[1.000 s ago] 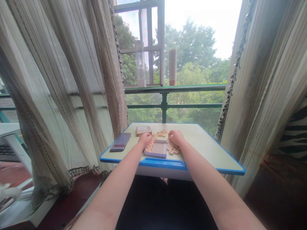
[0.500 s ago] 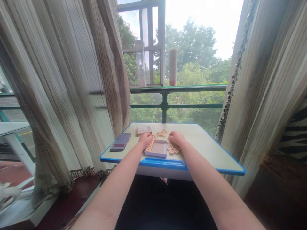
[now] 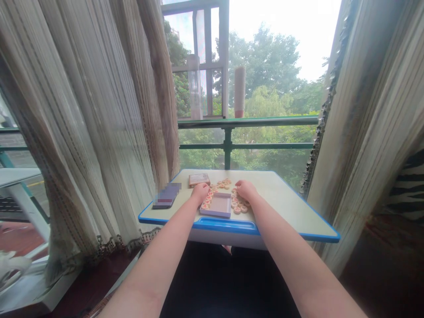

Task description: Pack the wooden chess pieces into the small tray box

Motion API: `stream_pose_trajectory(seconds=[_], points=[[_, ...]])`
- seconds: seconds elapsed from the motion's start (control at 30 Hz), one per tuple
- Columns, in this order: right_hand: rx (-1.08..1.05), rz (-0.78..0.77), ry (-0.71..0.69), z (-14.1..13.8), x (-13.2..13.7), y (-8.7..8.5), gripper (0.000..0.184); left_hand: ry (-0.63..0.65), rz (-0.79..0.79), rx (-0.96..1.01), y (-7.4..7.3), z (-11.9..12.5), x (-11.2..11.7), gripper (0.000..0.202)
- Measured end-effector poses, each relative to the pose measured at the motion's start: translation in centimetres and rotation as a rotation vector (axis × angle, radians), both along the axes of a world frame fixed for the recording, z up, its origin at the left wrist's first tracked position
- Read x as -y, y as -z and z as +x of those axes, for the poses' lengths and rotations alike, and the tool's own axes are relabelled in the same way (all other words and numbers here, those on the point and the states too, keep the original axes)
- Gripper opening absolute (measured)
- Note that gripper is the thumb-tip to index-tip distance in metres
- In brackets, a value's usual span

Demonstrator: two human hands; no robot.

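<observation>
My left hand (image 3: 200, 192) is at the far left corner of a shallow open box (image 3: 215, 214), its fingers pinched together; whatever is between them is hidden. Inside the box, round wooden xiangqi pieces (image 3: 206, 203) with red markings line the left side. To the right of the box, loose pieces (image 3: 237, 209) lie on the table. Over the far end of that group is my right hand (image 3: 245, 190), fingers curled closed, with their contents too small to make out. More pieces (image 3: 224, 183) are scattered beyond the box.
A flat box lid (image 3: 198, 179) lies at the table's far left, with a dark flat object (image 3: 165, 196), partly blurred out, nearer me. The pale table (image 3: 285, 207) has a blue edge. Behind it runs a green railing (image 3: 265, 121), with a stack of cups (image 3: 239, 92) above; curtains hang either side.
My right hand has shifted slightly to the right and away from the box. My left hand stays at the box corner almost unmoved.
</observation>
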State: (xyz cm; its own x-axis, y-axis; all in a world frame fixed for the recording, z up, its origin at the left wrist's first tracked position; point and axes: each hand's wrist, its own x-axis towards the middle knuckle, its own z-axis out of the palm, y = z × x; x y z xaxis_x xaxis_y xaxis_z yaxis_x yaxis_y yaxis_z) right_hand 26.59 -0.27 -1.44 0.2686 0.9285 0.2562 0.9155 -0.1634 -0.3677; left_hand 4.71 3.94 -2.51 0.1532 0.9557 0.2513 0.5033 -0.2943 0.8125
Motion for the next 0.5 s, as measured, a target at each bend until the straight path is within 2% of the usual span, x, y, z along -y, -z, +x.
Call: stream_pose_trajectory(seconds=[0.17,0.37,0.5], points=[[0.034,-0.016,-0.034,-0.2,-0.4,0.1,0.030,0.009,-0.005,0.003,0.0,0.0,0.1,0.013],[0.093,-0.045,-0.092,-1.6,-2.1,-0.4,0.035,-0.002,-0.004,0.007,0.0,-0.1,0.1,0.015],[0.113,-0.065,-0.132,-1.9,-2.7,-0.4,0.031,-0.008,-0.002,0.007,0.0,-0.1,-0.1,0.015]])
